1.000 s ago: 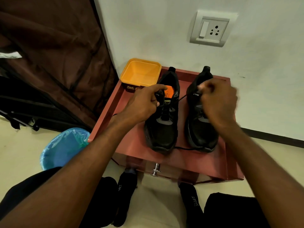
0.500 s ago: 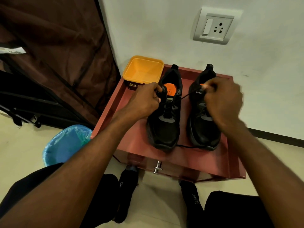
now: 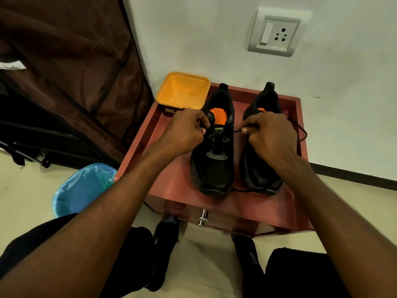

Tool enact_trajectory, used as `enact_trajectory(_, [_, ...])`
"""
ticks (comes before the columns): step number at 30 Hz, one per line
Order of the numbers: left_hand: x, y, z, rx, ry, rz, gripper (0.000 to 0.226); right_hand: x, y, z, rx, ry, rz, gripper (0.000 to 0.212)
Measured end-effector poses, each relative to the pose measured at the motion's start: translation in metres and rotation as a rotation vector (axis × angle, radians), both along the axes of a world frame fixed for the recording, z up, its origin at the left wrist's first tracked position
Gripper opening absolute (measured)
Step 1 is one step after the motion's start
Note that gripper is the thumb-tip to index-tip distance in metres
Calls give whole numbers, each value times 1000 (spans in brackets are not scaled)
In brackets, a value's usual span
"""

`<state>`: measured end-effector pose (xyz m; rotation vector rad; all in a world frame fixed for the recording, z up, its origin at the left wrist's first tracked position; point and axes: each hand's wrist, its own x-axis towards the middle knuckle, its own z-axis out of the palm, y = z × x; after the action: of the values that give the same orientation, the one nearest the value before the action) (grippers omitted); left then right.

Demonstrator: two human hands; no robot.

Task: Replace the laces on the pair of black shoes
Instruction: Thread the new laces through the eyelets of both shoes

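Two shoes [image 3: 236, 147] are stood side by side on the tray [image 3: 171, 179], toes toward the person, long axes running away from the hands. The left shoe [image 3: 214, 164] lies between the hands. The lace [image 3: 236, 131] is pinched taut by the right hand [image 3: 270, 134]; the left hand [image 3: 187, 131] is curled at the eyelets, pinching the other end, it seems.

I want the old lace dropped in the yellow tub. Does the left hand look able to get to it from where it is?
Probably yes. The yellow tub sits open just beyond the left hand, with nothing between them, though that hand is pinching at the left shoe.
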<state>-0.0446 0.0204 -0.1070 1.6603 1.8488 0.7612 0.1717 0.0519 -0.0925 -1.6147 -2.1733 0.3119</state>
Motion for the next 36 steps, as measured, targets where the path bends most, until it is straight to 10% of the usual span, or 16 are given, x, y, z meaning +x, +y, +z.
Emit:
enact_trajectory(10, [1, -4, 2, 7, 82, -15, 12, 3, 5, 2, -102, -197, -2, 21])
enact_trajectory(13, [1, -5, 10, 111, 117, 43, 14, 0, 0, 13, -395, 111, 169, 28])
enact_trajectory(17, [9, -7, 24, 75, -106, 47, 32, -9, -14, 33, -591, 588, 316, 23])
enact_trajectory(25, [30, -17, 34, -271, -948, 125, 75, -14, -14, 34, -540, 829, 284, 26])
enact_trajectory(36, [21, -11, 35, -211, -983, 75, 70, -6, 2, 22, -491, 896, -71, 29])
